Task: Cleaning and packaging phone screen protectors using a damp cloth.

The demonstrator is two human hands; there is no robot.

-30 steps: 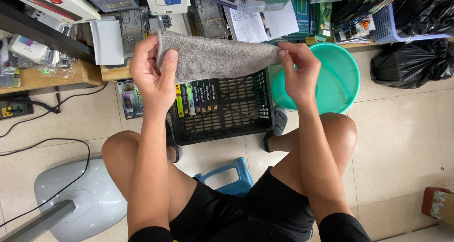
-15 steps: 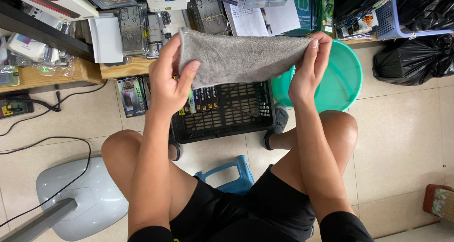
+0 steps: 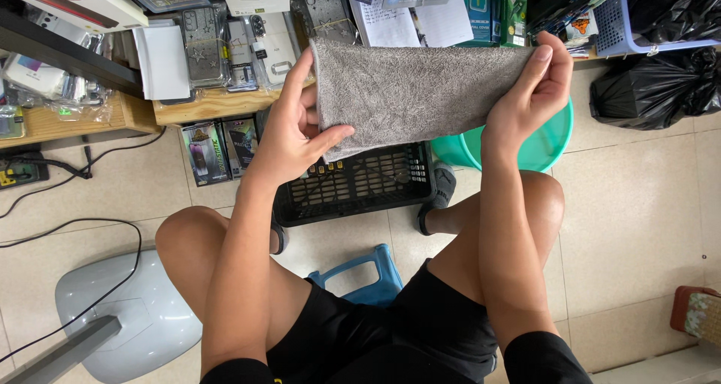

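A grey fuzzy cloth (image 3: 409,91) is stretched flat between both hands, held up in front of me. My left hand (image 3: 289,132) grips its left edge with the thumb across the lower corner. My right hand (image 3: 533,91) pinches its right edge. Below the cloth sits a black slatted plastic crate (image 3: 353,185) on the floor between my knees. Behind the right hand a teal plastic basin (image 3: 544,144) shows partly.
A low wooden shelf (image 3: 203,102) with boxes and phone cases runs across the back. A black rubbish bag (image 3: 653,84) lies at the right. A grey fan base (image 3: 124,313) and cables are at the left. A blue stool (image 3: 360,271) is under me.
Both hands have lifted the cloth higher and spread it wider, so more of its flat face shows. The crate and basin have not moved.
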